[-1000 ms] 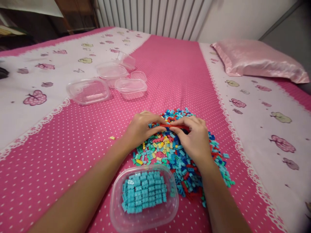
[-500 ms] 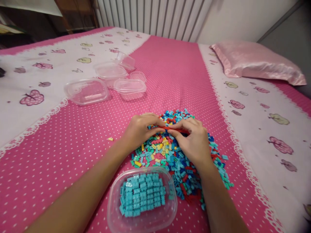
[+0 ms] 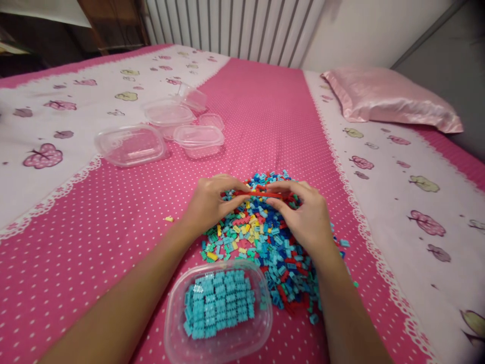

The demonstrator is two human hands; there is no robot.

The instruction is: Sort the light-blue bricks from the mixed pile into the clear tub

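Observation:
Above a heap of small coloured building bricks [image 3: 273, 247], a thin red strip of bricks [image 3: 261, 194] is stretched between my two hands. My left hand [image 3: 214, 202] pinches its left end between thumb and fingers. My right hand [image 3: 303, 207] grips the other end the same way. Blue, red, yellow and green bricks lie loose beneath. Nearest to me stands a clear plastic container [image 3: 261, 328] holding turquoise bricks [image 3: 220, 306] joined into a block. The parts of the strip inside my fingers are hidden.
Several clear plastic containers [image 3: 131, 146] and lids lie on the pink dotted bedspread [image 3: 129, 202] at the back left. One yellow brick [image 3: 169, 219] sits apart, left of my left hand. A pink satin pillow [image 3: 390, 96] rests at the back right, and a white radiator [image 3: 235, 28] stands behind.
My hands have moved apart, so more of the red strip shows between them. The whole view has shifted slightly, and the containers stay where they were on the bed.

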